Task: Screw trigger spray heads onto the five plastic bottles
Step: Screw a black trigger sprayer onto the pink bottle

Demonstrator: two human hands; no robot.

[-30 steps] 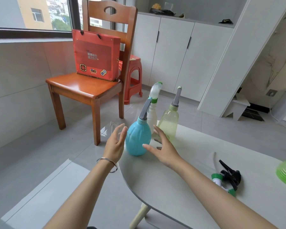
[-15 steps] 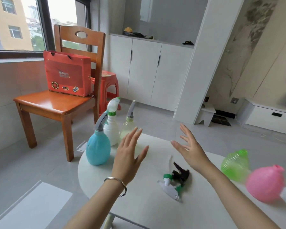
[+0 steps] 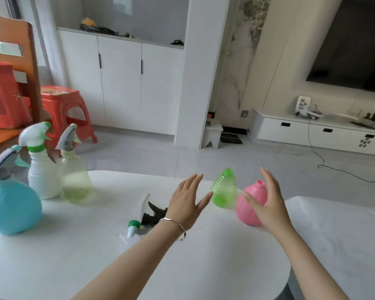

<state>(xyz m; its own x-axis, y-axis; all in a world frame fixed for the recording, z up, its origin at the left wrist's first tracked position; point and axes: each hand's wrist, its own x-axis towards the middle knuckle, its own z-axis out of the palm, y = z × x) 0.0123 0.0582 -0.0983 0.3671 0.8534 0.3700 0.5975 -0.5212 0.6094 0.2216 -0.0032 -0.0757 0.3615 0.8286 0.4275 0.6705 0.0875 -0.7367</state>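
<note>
While left hand [image 3: 185, 204], right hand [image 3: 268, 204] hover, fingers [image 3: 193, 180] spread, green bottle [image 3: 224, 191] between them; spray heads [image 3: 153, 216] beside left wrist.

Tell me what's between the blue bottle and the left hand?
In the head view, a black spray head and a white, green-collared spray head lie loose there.

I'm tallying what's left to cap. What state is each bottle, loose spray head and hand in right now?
blue bottle, upright, spray head on.
white bottle, upright, spray head on.
pale yellow bottle, upright, spray head on.
green bottle, neck bare, no head.
pink bottle, neck bare, no head.
black spray head, lying loose.
green-collared spray head, lying loose.
left hand, open, holds nothing.
right hand, open, by pink bottle.
</note>
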